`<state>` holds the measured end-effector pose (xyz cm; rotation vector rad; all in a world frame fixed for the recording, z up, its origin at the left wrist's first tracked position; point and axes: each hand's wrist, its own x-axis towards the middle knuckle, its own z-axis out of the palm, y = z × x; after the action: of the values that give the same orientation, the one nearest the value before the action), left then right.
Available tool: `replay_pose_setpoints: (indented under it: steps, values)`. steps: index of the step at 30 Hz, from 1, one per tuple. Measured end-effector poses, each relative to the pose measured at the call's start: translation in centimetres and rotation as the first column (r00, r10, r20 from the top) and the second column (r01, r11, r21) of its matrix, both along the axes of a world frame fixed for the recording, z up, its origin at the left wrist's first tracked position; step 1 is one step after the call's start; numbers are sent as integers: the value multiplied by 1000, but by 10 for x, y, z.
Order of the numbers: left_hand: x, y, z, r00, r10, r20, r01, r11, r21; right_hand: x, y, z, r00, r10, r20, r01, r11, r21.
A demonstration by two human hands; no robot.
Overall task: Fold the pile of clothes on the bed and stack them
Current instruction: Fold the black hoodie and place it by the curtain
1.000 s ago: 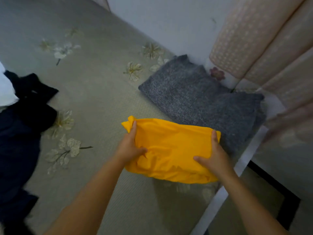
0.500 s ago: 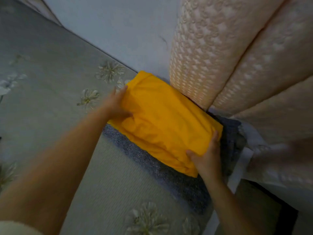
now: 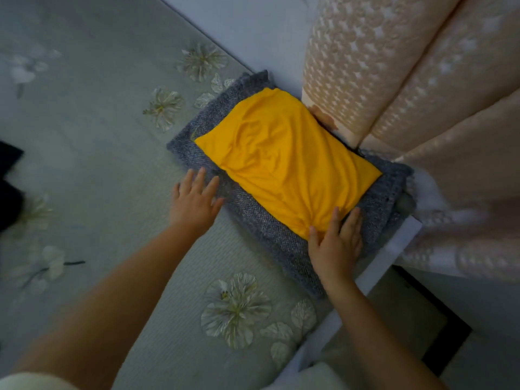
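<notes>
A folded yellow garment [image 3: 284, 161] lies on top of a folded grey knit garment [image 3: 253, 223] at the bed's corner by the curtain. My left hand [image 3: 194, 201] rests flat with straight fingers at the grey garment's near left edge, holding nothing. My right hand [image 3: 336, 240] lies flat on the grey knit, its fingertips touching the yellow garment's near corner. A dark garment [image 3: 8, 190] from the unfolded pile shows at the left edge.
The grey-green bed cover [image 3: 98, 136] has embroidered flowers. A peach patterned curtain [image 3: 408, 88] hangs right behind the stack. The bed's white edge [image 3: 374, 274] runs beside my right hand, with the floor [image 3: 408, 319] below.
Both hands carried the yellow garment from the bed onto the grey knit garment, set it down and let go. They now lie flat at the stack's near edge.
</notes>
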<state>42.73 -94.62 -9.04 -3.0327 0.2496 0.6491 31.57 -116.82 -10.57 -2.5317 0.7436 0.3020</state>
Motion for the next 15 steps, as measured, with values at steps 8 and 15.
replay_pose_setpoints:
  steps: [8, 15]
  values:
    - [-167, 114, 52, 916, 402, 24, -402, 914, 50, -27, 112, 54, 721, 687, 93, -673, 726, -145]
    - [-386, 212, 102, 658, 740, 141, -751, 659, 48, -150, 266, 105, 345, 929, 130, -910, 366, -197]
